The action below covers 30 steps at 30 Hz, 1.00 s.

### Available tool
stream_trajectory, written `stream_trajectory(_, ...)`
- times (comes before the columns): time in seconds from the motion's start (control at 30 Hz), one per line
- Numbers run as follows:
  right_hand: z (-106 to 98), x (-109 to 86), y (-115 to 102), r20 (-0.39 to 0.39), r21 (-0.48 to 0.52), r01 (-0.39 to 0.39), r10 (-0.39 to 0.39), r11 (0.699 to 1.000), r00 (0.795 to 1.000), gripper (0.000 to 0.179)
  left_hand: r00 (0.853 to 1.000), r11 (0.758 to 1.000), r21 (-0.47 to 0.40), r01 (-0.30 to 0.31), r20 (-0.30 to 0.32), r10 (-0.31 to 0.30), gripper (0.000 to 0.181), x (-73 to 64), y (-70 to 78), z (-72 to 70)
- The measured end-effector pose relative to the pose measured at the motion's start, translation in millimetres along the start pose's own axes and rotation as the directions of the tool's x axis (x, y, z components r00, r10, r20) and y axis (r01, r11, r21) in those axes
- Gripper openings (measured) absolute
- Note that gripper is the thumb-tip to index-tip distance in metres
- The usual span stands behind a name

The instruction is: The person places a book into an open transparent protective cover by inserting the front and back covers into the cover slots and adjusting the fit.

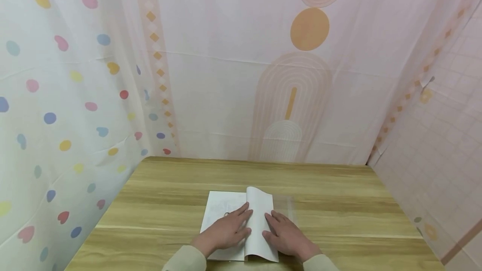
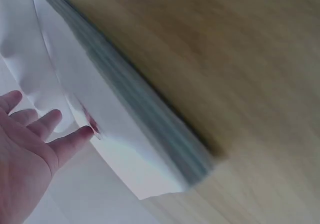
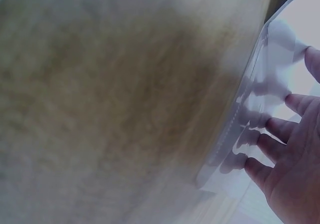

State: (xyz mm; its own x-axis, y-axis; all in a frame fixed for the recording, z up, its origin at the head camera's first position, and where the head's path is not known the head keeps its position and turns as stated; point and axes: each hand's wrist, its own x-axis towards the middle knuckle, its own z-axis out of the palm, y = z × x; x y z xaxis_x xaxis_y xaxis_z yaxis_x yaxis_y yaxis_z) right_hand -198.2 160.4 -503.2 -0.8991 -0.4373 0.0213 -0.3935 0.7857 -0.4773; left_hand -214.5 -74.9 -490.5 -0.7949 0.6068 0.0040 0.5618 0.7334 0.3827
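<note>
An open book (image 1: 225, 200) with white pages lies near the front of the table. Along its middle a white sheet (image 1: 259, 225) bulges up in a curve. My left hand (image 1: 227, 230) lies over the left page, fingertips at the sheet's left side. My right hand (image 1: 285, 236) rests its spread fingertips on the sheet's right side. Beyond the sheet's right edge shows a strip of clear plastic (image 1: 287, 206). In the left wrist view the thick block of page edges (image 2: 135, 103) is visible beside the left fingers. The right wrist view shows the fingers against the clear, shiny plastic.
The wood-grain table (image 1: 158, 204) extends around the book on both sides and behind it. A pale curtain (image 1: 211, 108) hangs at the table's back edge. On the left hangs a dotted curtain (image 1: 75, 129), and a checked one (image 1: 433, 149) is on the right.
</note>
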Motion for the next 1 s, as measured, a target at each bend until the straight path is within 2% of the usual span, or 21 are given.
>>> stream_trajectory(0.23, -0.4, 0.6, 0.0, 0.007, 0.022, -0.013, 0.013, 1.000, 1.000, 0.061, 1.000, 1.000, 0.003, 0.010, 0.008, -0.010, 0.060, -3.1, -1.5, -0.1)
stream_trajectory(0.6, 0.5, 1.4, -0.4, 0.012, 0.039, -0.035, 0.035, 0.999, 0.999, 0.062, 1.000, 0.999, 0.027, 0.029, 0.011, -0.030, 0.059, -0.3, -0.1, 1.0)
stream_trajectory(1.0, -0.8, 0.9, -2.0, 0.006, 0.039, -0.026, 0.026, 0.999, 1.000, 0.061, 1.000, 0.998, 0.068, 0.017, 0.020, -0.018, 0.059, 0.0, 3.5, 1.9)
